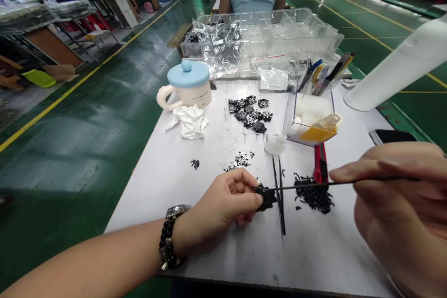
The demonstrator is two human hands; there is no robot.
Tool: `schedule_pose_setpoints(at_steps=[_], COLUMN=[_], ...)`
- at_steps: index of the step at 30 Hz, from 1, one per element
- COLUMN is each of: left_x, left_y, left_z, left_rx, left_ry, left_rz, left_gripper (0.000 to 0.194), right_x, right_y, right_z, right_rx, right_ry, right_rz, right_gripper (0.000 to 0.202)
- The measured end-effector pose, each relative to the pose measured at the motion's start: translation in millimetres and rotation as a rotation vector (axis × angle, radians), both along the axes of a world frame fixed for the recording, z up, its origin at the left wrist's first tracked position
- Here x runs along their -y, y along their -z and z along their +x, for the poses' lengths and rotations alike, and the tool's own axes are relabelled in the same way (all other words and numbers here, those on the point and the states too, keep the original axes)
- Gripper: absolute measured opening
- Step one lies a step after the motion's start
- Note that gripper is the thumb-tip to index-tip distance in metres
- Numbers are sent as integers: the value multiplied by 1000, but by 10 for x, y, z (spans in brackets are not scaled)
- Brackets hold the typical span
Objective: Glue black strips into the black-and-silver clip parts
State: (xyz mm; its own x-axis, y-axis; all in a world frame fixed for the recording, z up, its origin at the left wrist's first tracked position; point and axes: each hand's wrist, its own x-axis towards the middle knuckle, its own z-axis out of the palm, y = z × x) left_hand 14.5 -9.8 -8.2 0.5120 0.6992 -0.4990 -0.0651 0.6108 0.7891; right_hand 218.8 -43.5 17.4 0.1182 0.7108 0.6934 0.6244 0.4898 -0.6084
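Observation:
My left hand (223, 198) pinches a small flat black part (267, 198) between thumb and fingers, just above the table. My right hand (401, 209), closed, grips a thin dark rod-like tool (314, 186), perhaps tweezers seen edge-on. The tool's far tip reaches the black part; whether it holds anything there is too small to tell. Under it lie black tweezers (281, 209) and a heap of small curved black pieces (316, 195). Small shiny metal pieces (239, 161) lie beyond my left hand, and a pile of black assemblies (250, 114) farther back.
A lidded mug (195, 86) and crumpled tissue (190, 122) sit at left. At right are a clear tool box (310, 121), red cutter (320, 163), small white bottle (275, 145), phone (393, 136) and tall white cylinder (394, 65). Clear trays (289, 30) stand behind; a person sits beyond.

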Motion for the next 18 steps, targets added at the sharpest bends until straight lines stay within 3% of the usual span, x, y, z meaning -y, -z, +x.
schedule_pose_setpoints(at_steps=[5, 13, 18], left_x=[0, -3, -1], left_y=[-11, -14, 12], left_z=[-1, -16, -22], left_rx=[29, 25, 42], left_ry=[8, 2, -6], left_rz=[-5, -7, -1], left_gripper=[19, 19, 19], right_x=[17, 68, 96], right_y=[-68, -1, -13], right_z=[-139, 42, -12], right_rx=[-77, -46, 8], right_ry=[-75, -172, -162], right_rz=[-45, -39, -52], right_gripper=[33, 47, 46])
